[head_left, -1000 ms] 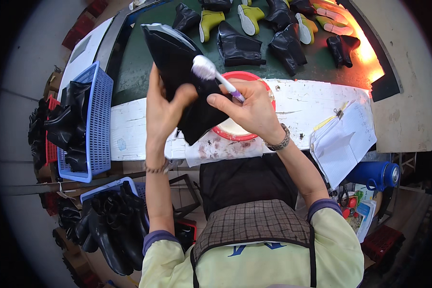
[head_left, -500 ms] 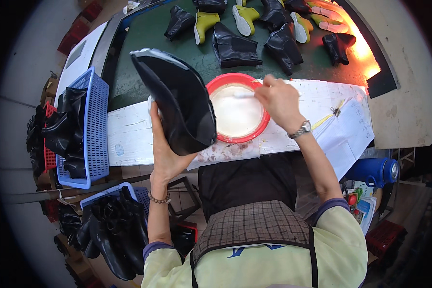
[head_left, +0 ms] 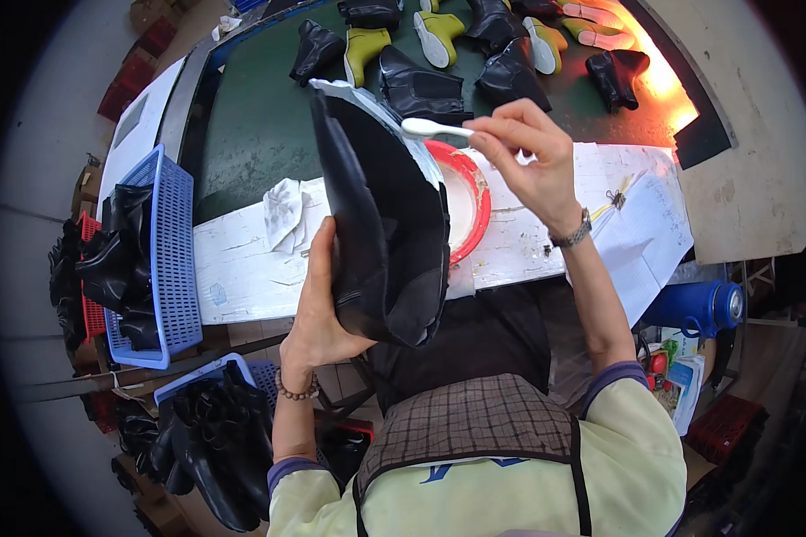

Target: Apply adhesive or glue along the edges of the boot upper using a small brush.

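My left hand (head_left: 318, 313) grips a black boot upper (head_left: 358, 197) from below and holds it up over the near edge of the bench. White paste coats the rim along its far right side. Between the thumb and fingers of my right hand (head_left: 528, 157) is a white brush (head_left: 434, 129), shaped like a toothbrush. Its head is at the coated rim; whether the bristles touch cannot be made out. Partly behind the upper sits a red bowl (head_left: 475, 192) of white paste.
Black boot uppers (head_left: 421, 85) and yellow boots (head_left: 364, 54) lie on the green table (head_left: 251, 134), beside a bright orange glow. A crumpled white cloth (head_left: 284, 215) is on the white bench. Blue baskets (head_left: 177, 259) of black uppers stand left; a blue flask (head_left: 694, 306) is right.
My right hand has lifted the brush from the bowl to the upper's rim. My left hand has brought the upper right and slightly nearer, now covering part of the bowl and uncovering the cloth.
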`<state>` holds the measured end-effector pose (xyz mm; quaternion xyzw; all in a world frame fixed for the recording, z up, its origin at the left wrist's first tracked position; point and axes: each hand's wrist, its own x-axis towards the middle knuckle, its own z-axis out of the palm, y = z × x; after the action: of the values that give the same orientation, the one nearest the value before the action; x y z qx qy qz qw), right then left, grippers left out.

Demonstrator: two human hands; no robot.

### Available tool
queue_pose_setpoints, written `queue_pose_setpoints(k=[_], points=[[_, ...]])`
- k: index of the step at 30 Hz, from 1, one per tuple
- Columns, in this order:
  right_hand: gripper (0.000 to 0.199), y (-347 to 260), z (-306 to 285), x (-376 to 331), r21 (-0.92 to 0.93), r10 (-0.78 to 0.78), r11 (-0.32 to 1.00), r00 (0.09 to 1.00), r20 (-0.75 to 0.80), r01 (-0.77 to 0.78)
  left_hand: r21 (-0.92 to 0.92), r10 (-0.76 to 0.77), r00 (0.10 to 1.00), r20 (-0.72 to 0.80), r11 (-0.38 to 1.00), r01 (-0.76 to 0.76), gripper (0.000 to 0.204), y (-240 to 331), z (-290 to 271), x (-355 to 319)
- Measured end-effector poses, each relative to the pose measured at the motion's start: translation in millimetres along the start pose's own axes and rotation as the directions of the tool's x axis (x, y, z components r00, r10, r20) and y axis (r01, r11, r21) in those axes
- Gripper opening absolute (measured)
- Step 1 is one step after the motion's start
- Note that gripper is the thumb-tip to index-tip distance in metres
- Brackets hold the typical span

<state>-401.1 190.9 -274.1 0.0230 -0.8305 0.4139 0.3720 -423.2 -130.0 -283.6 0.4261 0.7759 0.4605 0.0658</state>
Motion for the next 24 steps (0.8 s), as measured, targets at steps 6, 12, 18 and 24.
queue_pose_setpoints(k=[6,12,18,24], points=[[0.018,-4,-4,-12,0.163,-0.097,0.983,0.992,0.08,0.083,0.013,0.076,0.966,-0.247,0.997,-0.075,0.14,5,-3,14],[0.021,-18,-3,-36,0.22,-0.116,0.971,0.989,0.089,0.094,0.174,0.22,0.897,-0.384,0.971,-0.164,0.141,-22,-3,27],[0.025,-34,-9,-47,0.221,-0.092,0.973,0.987,0.134,0.061,0.413,0.445,0.776,-0.447,0.872,-0.262,0.137,-37,-5,48],[0.018,-49,-4,-51,0.296,-0.054,0.955,0.985,0.167,0.002,0.528,0.451,0.787,-0.421,0.827,-0.192,0.116,-46,-12,54]])
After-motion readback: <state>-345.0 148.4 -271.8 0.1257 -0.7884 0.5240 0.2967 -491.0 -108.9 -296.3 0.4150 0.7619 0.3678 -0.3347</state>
